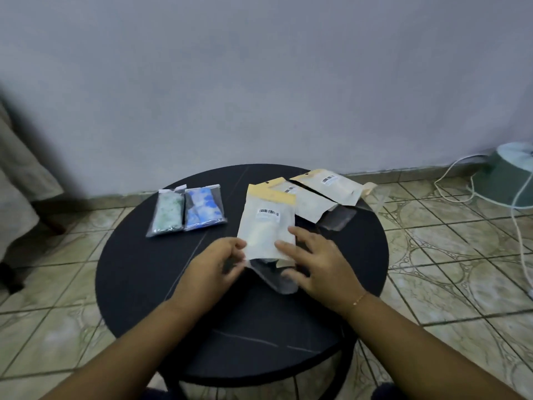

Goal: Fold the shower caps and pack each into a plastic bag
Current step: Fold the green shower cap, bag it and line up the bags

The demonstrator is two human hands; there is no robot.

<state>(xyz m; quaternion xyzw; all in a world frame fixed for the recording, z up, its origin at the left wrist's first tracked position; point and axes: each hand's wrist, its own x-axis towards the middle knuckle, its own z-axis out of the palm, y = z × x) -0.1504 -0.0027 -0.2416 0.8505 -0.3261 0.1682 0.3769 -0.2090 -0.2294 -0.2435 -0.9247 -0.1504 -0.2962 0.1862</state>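
A white plastic bag (266,223) with a yellow top strip and a barcode label lies tilted up over the middle of the round black table (144,272). My left hand (215,262) pinches its lower left edge. Fingers of my right hand (313,265) rest on its lower right corner and on a clear bag (279,280) under it. Two more white bags (336,187) lie behind to the right. At the back left lie two clear bags, one holding a folded green shower cap (168,212), the other a folded blue shower cap (203,209).
Another clear bag (336,219) lies right of the white bags, and one (377,197) hangs over the table's far right edge. A wall stands behind the table. A green fan base (507,180) with white cables sits on the tiled floor at right. Cloth hangs at far left.
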